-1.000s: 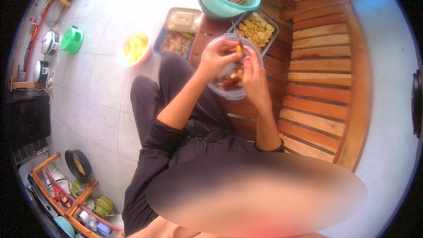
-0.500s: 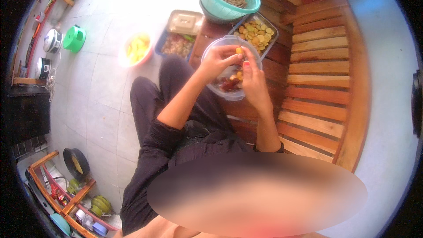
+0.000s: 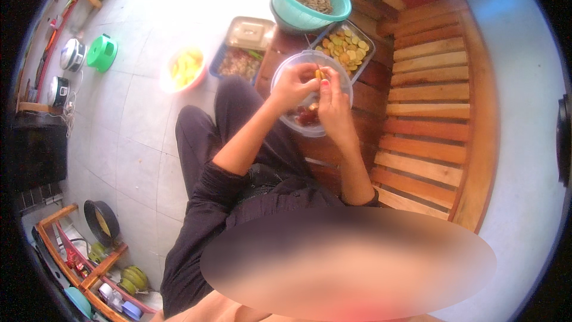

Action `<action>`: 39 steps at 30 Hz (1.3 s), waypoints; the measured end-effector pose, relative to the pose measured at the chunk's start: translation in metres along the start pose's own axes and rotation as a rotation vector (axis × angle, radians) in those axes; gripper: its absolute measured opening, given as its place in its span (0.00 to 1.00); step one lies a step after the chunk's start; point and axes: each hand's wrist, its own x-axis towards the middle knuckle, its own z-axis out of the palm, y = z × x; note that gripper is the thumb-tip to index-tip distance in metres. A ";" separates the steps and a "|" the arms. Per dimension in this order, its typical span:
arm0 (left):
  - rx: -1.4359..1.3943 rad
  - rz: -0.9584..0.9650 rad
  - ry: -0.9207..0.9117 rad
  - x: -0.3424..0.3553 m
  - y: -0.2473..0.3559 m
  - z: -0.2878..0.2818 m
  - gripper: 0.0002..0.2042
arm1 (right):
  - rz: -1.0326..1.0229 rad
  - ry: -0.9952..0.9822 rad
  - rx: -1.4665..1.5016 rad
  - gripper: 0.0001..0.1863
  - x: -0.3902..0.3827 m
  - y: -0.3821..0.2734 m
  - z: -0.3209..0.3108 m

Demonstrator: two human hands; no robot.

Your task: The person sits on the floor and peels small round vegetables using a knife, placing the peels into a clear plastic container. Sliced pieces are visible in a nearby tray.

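Above a clear round plastic tub (image 3: 282, 107), both my hands are closed at the fingertips around a small yellow piece of food (image 3: 320, 75). My left hand (image 3: 296, 86) pinches it from the left, and my right hand (image 3: 335, 106) meets it from the right, thumb up. A thin dark line shows at the piece; whether it is a stick I cannot tell. Dark red and yellowish food pieces (image 3: 308, 116) lie in the tub, partly covered by my hands. Just beyond my right hand sits a clear tray of yellow-brown slices (image 3: 345, 49).
A turquoise colander (image 3: 310, 15) holding small greyish-brown food stands at the far end of the wooden bench (image 3: 426, 107). Left of the tub are a blue container (image 3: 238, 62) with chopped food, its beige lid (image 3: 250, 31), and a pink-rimmed bowl (image 3: 186, 68) of yellow pieces on the tiled floor.
My hands have come slightly lower and closer together over the tub, with the yellow piece still between the fingertips. The containers stay put.
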 end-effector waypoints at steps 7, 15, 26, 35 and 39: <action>-0.012 -0.066 -0.059 0.000 0.012 -0.002 0.16 | 0.051 0.018 0.087 0.18 0.000 0.006 0.004; -0.027 -0.105 -0.102 0.001 0.019 -0.004 0.15 | 0.102 0.037 0.091 0.16 0.002 0.004 0.007; -0.243 -0.218 -0.107 0.001 0.004 -0.001 0.21 | 0.156 0.126 0.351 0.17 0.013 0.017 0.007; -0.155 -0.193 -0.262 -0.002 0.005 -0.003 0.29 | 0.074 0.125 -0.054 0.15 0.020 0.039 -0.017; -0.169 -0.252 -0.164 0.000 -0.003 0.001 0.22 | 0.089 0.220 -0.024 0.11 0.033 0.055 -0.033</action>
